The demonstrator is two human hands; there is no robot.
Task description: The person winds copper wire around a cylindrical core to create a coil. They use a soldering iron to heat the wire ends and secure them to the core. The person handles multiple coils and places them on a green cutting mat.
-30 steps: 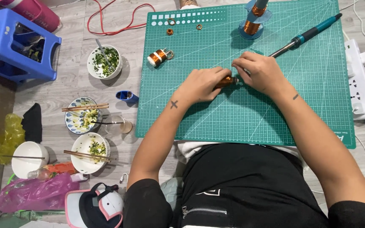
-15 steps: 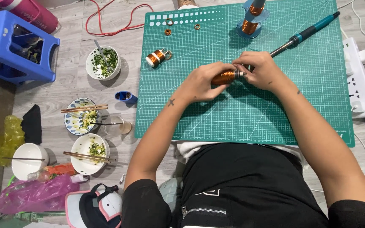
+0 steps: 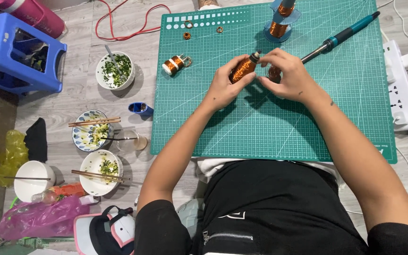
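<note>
My left hand [image 3: 224, 87] grips a copper wire coil [image 3: 242, 69] wound on a rod, tilted up to the right above the green cutting mat [image 3: 260, 127]. My right hand [image 3: 289, 75] is closed around the coil's dark upper end and a second small copper piece [image 3: 274, 72] beside it. Just past my right hand lies a teal-handled soldering iron [image 3: 341, 35] on the mat. A smaller copper coil [image 3: 174, 64] rests at the mat's left edge. A large copper wire spool [image 3: 279, 23] on a blue base stands at the mat's far side.
White power strip [image 3: 400, 85] right of the mat. Left on the floor: bowls with greens and chopsticks [image 3: 93, 130], a blue stool [image 3: 17, 52], a small blue cup [image 3: 140, 108], plastic bags, a red cable [image 3: 128, 23]. Small copper rings [image 3: 186, 35] lie near the mat's top.
Both hands have lifted the copper coil off the mat and tilted it upright; the coil is now plainly visible between my fingers.
</note>
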